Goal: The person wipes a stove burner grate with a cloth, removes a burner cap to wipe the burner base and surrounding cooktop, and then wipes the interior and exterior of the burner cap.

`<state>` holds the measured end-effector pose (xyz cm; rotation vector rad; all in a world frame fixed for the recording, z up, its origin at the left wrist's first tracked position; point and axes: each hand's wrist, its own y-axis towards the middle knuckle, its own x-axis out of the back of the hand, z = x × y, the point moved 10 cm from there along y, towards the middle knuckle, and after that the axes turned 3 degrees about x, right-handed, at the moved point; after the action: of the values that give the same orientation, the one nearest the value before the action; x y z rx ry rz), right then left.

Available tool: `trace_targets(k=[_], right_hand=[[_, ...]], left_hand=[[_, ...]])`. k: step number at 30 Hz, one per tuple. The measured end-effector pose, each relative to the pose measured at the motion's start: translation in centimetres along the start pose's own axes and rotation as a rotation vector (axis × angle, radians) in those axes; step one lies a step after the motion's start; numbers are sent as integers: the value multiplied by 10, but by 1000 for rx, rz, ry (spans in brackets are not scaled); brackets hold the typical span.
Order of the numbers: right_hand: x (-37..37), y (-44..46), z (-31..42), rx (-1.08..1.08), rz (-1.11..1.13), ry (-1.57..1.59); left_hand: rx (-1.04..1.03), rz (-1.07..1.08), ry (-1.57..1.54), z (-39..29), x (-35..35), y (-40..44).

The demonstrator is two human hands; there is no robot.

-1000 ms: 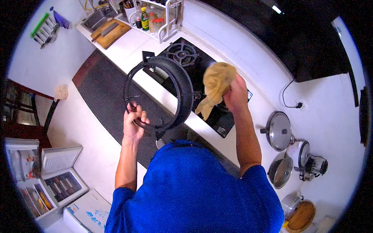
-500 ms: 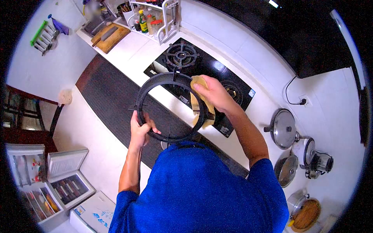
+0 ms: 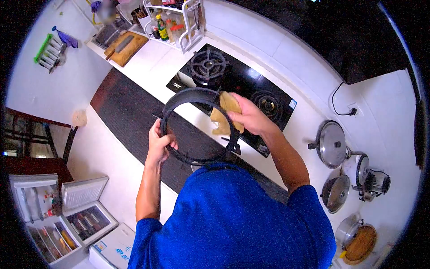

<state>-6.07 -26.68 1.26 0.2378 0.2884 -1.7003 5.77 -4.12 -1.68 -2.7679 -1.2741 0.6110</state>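
Observation:
In the head view, a black wok ring (image 3: pixel 190 95) with short prongs is held up in front of my chest, tilted, between me and the stove. My left hand (image 3: pixel 159 143) grips its left side, fingers wrapped around the rim. My right hand (image 3: pixel 251 117) pinches a tan cloth (image 3: pixel 230 104) against the ring's upper right rim. Part of the cloth hangs inside the ring's opening. Behind the ring lies the black glass gas stove (image 3: pixel 242 76), whose left burner (image 3: pixel 208 64) carries a grate. The right burner (image 3: pixel 267 104) shows no grate on it.
A wooden cutting board (image 3: pixel 130 53) with a cleaver (image 3: pixel 124 43) lies near the sink. Next to it stands a white spice rack (image 3: pixel 190 33). Lidded pans (image 3: pixel 331 143) sit on the right. At lower left an open fridge (image 3: pixel 83 197) juts out. A dark mat (image 3: pixel 134 107) covers the floor.
The ring has turned clockwise, its prongs shifting round. My right hand has slid slightly down with the cloth, which now bunches at the upper right rim and inside the opening.

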Motion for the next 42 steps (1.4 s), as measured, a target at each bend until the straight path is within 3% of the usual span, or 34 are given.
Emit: trace_targets(k=[3, 12, 15, 17, 19, 20, 23, 24, 26, 28, 30, 36, 42], right_hand=[[-12, -16, 0, 55, 116, 9], [-29, -32, -33, 29, 77, 226], [-18, -26, -33, 147, -141, 297], [-9, -21, -32, 198, -243, 289], [-4, -23, -14, 341, -393, 272], [-3, -20, -14, 345, -392, 266], [7, -36, 14, 515, -673, -189], [4, -40, 15, 514, -671, -192], [-13, -46, 18, 466, -656, -534], [-17, -50, 7, 479, -672, -589], [-17, -55, -10, 406, -677, -792], [-21, -63, -36, 325, -591, -663], [-6, -65, -36, 290, -641, -662]], left_hand=[[30, 6, -25, 5, 1, -1], [135, -47, -250, 22, 27, 14], [23, -31, 43, -7, 21, 30], [-14, -57, 31, -15, 21, 35], [-357, -391, 465, -53, 39, 27], [-375, -454, 371, -49, 44, 17], [-356, -232, 329, -38, -2, -6], [-329, -95, 286, -30, -23, -5], [-219, 126, 255, -26, -69, 4], [-79, 324, -114, -13, -111, 16], [35, 495, -256, 1, -140, 26], [159, 504, -410, 19, -152, 17], [94, 399, -505, 31, -157, 18]])
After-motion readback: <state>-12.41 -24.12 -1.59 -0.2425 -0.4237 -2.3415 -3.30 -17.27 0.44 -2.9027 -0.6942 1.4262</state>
